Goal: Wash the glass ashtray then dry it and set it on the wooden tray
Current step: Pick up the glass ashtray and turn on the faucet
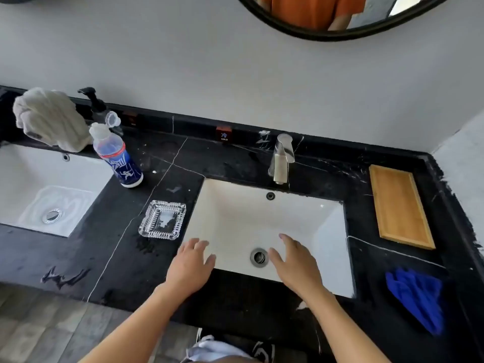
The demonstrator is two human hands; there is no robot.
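Note:
A square glass ashtray (162,219) with ribbed walls sits on the black counter just left of the white sink (233,213); a whitish patch lies in its bottom. My left hand (190,265) hovers open at the sink's front left corner, a little below and right of the ashtray, not touching it. My right hand (293,260) is open over the sink, beside the drain (259,257). The wooden tray (400,205) lies bare on the counter to the right of the sink. A blue cloth (419,297) lies crumpled at the front right.
A steel faucet (281,158) stands behind the sink. A blue-labelled bottle (116,155) with its cap flipped up, a black pump dispenser (95,103) and a white towel (49,119) stand at the back left, by a second sink (34,179). A round mirror (337,35) hangs above.

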